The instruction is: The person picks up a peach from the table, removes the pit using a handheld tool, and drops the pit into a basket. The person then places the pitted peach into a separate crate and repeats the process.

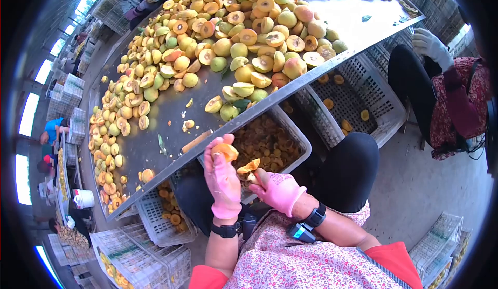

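While the left hand [222, 177] in a pink glove grips one orange apricot half [224, 151], the right hand [278, 189] pinches another cut half [249, 166], both just above the grey plastic crate [298, 133] of pits under the metal table [171, 107].

Landmark: metal table [358, 16].
Far table half: blocked by heaped apricots [249, 24].
Near table strip: mostly bare; loose pit pieces [188, 125] and a wooden-handled tool [196, 141] lay there.
Below table's near edge: grey crate [298, 133] of pits blocked downward reach.
Right of table: a co-worker's gloved hand [429, 44] stood close.
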A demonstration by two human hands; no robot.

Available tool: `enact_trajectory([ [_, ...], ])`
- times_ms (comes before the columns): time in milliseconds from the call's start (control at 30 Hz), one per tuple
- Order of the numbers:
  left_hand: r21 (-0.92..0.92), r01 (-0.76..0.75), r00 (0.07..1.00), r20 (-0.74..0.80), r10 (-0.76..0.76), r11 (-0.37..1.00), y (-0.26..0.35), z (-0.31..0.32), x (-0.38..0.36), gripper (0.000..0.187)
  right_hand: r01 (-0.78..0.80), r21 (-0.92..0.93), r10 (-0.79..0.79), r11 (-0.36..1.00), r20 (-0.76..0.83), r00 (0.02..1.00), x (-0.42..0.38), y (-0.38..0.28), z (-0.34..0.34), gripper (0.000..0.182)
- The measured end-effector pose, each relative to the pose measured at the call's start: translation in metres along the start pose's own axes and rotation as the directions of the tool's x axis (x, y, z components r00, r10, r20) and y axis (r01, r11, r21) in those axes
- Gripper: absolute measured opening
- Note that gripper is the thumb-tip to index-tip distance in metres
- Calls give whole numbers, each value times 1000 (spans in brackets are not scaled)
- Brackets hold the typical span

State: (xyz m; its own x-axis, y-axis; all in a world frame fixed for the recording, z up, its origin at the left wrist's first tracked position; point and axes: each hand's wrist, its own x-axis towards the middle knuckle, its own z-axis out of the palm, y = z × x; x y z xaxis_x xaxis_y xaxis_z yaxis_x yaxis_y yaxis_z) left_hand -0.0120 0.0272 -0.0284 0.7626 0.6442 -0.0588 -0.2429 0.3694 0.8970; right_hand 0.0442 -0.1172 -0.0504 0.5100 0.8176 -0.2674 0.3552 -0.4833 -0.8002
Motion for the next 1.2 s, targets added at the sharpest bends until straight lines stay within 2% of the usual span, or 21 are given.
enact_trajectory([
  [67, 325, -382, 911, -21, 411, 865, 19, -19, 5, 39, 20, -58, -21, 998, -16, 1000, 3, 23, 18, 35],
  [133, 674, -396, 787, -102, 609, 624, 61, -51, -9, 37, -145, -219, 151, 965, 13, 988, 4, 46, 33, 35],
  [200, 882, -239, 691, -139, 710, 406, 103, -92, -33, 39, -130, -236, 143, 963, 38, 989, 6, 49, 33, 38],
  [267, 965, 253, 692, -131, 710, -69, 129, -152, -51, 43, -162, -58, 166, 985, 59, 984, 4, 27, 12, 39],
  [300, 965, 253, 693, -127, 710, -73, 131, -161, -47, 43, -199, -166, 219, 966, 112, 969, 10, 42, 23, 41],
  [333, 971, 227, 717, -119, 687, -69, 133, -168, -42, 44, -258, -259, 288, 931, 85, 954, 17, 80, 59, 42],
  [400, 981, 185, 734, -98, 672, -59, 136, -153, -22, 45, -199, -276, 234, 940, 103, 967, 14, 82, 61, 39],
  [467, 992, -3, 859, 68, 507, -129, 134, -96, 20, 43, -209, -216, 227, 954, 64, 972, 6, 49, 31, 38],
  [533, 926, -210, 880, 319, 352, -313, 117, -77, 80, 39, -214, -150, 218, 965, 17, 976, 4, 39, 17, 38],
  [667, 885, -333, 942, 324, -83, -325, 72, 7, 161, 51, -234, -85, 233, 968, -31, 972, 3, 44, 13, 38],
  [733, 970, -194, 903, 119, -413, -144, 57, 38, 188, 44, -240, -89, 243, 967, 16, 970, 1, 44, 10, 37],
  [767, 944, -329, 910, 320, -263, 12, 40, 31, 195, 43, -225, -66, 226, 972, 5, 974, 1, 45, 10, 35],
  [800, 942, -335, 909, 326, -260, 9, 32, 20, 203, 43, -222, -63, 222, 973, -2, 975, 1, 44, 8, 35],
  [867, 957, -93, 907, 196, -372, 276, 38, 30, 199, 40, -147, -23, 147, 989, -6, 989, 0, 39, 2, 32],
  [900, 927, -79, 923, 208, -325, 367, 35, 24, 200, 30, -112, -18, 112, 994, -32, 993, 2, 40, 6, 29],
  [933, 928, -80, 924, 206, -323, 364, 37, 21, 198, 30, -109, -15, 108, 994, -32, 994, 2, 38, 6, 29],
  [1000, 835, -1, 972, 131, -197, 551, 41, 15, 194, 28, -34, 59, 42, 998, -126, 991, -3, 32, 3, 30],
  [1033, 807, -61, 979, 162, -122, 587, 50, 11, 191, 28, -36, 59, 43, 998, -123, 992, -6, 29, -1, 30],
  [1067, 667, -116, 986, 167, 4, 736, 57, 11, 179, 30, -92, 153, 107, 984, -98, 989, -8, 24, -9, 30],
  [1133, 353, -92, 990, 135, 46, 931, 78, 17, 140, 30, -157, 267, 176, 951, -49, 983, -8, 19, -19, 34],
  [1200, -144, 158, 980, 140, -138, 977, 83, 7, 103, 31, -35, 285, 93, 958, -191, 977, -7, 24, -6, 35],
])
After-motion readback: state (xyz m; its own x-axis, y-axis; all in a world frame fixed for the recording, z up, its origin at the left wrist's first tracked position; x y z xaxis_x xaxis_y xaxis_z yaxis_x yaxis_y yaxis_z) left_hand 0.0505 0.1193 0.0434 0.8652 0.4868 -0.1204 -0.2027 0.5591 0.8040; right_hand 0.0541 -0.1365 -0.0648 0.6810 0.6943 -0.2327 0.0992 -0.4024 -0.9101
